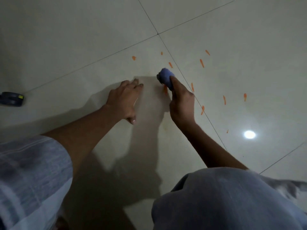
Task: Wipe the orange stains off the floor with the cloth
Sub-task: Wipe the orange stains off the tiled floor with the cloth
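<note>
A bunched blue cloth (166,76) sits on the pale tiled floor (83,47), and my right hand (181,102) grips it from behind, fingers curled round it. An orange stain (165,89) lies right under the cloth's near edge. Several more orange stains are scattered beyond and to the right of it, among them streaks (202,63), (224,99) and a blot (133,58). My left hand (125,100) rests flat on the floor to the left of the cloth, fingers straight and spread.
A dark blue and black object (11,99) lies on the floor at the far left edge. My knees in light blue fabric (232,201) fill the bottom of the view. A lamp reflection (249,134) shines on the tile at right.
</note>
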